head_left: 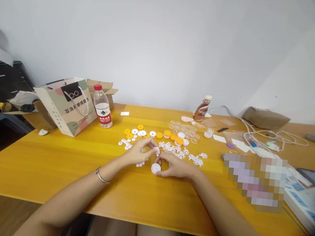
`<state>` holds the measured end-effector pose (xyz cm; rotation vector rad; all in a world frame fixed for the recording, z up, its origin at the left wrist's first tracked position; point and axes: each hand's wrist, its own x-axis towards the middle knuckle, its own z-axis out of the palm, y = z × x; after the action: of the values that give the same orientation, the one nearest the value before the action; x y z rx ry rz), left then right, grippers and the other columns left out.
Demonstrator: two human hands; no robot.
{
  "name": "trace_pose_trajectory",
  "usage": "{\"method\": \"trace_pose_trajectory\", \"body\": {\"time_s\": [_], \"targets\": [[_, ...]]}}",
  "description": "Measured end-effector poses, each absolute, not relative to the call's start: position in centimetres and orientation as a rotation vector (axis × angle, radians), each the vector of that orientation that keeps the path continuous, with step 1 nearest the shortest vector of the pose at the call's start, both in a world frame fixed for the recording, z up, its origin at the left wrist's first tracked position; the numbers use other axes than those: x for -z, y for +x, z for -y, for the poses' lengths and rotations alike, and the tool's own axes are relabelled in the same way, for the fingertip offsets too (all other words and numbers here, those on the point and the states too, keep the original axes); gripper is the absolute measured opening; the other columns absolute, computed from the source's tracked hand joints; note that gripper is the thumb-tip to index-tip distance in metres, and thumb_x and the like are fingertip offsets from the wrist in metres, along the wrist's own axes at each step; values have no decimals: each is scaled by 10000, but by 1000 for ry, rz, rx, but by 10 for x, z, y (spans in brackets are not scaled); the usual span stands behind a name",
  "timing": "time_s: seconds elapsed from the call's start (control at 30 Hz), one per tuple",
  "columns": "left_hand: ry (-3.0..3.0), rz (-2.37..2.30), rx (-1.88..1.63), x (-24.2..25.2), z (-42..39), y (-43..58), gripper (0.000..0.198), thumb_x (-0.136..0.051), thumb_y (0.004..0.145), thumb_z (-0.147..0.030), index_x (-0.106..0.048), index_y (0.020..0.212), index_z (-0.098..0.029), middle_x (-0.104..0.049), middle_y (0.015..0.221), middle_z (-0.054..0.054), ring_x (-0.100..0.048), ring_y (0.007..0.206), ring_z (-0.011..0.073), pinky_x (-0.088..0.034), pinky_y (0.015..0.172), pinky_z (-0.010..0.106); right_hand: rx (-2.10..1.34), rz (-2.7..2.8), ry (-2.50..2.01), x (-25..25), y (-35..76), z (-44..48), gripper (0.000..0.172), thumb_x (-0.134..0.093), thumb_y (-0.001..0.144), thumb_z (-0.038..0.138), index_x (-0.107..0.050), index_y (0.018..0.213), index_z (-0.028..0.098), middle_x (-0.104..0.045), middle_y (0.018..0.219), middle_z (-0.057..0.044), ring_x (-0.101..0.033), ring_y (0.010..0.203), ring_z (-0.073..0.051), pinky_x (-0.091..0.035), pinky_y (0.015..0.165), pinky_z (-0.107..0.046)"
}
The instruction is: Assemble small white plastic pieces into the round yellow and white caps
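My left hand (141, 151) pinches a small white plastic piece (157, 151) between thumb and fingertips; its exact shape is too small to make out. Close beside it, my right hand (172, 164) is closed on a round white cap-like part (156, 168), with the thumb at its lower edge. The right fingertips also come near the small piece. Around the hands lie white openwork pieces (196, 159), small white knobbed discs (127, 143), orange rings (159, 135), white rings (134, 131) and clear rings (183, 129). Part of the loose pieces is hidden behind my hands.
A water bottle (103, 111) and a paper bag (67, 106) stand at the left, with a cardboard box (110, 92) behind. A brown drink bottle (202, 108) is near the wall. White cables (253, 134), a brown packet (265, 118) and white cards (241, 145) lie to the right.
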<state>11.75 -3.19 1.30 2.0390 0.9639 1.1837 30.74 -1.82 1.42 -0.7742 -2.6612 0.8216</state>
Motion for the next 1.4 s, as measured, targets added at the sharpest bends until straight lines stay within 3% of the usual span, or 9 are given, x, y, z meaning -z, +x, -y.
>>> {"method": "trace_pose_trajectory", "body": {"time_s": [0.13,0.43,1.4], "targets": [[2192,-962,-964,-13,36,116,104,-509,782,-247,-540,792,-148,-600,766,25,-558,730,120,-449,696,234,-746,2594,-769,-10,307,12,152,-587,683,271,-556,795,173,-549,754,-9,-483,732,-147,-379,699,-266],[2281,-1018,-815,-8,35,116,111,-485,794,-242,-555,818,-160,-624,814,38,-566,743,129,-445,687,229,-770,2509,-776,-5,307,9,100,-599,665,237,-589,739,171,-582,711,-11,-504,693,-142,-383,660,-249],[2146,-861,-748,-12,27,116,154,-539,775,-290,-576,796,-142,-625,786,38,-581,748,126,-456,699,224,-668,2485,-793,-7,302,15,155,-600,647,217,-558,792,178,-525,791,-25,-474,757,-163,-379,690,-274]]}}
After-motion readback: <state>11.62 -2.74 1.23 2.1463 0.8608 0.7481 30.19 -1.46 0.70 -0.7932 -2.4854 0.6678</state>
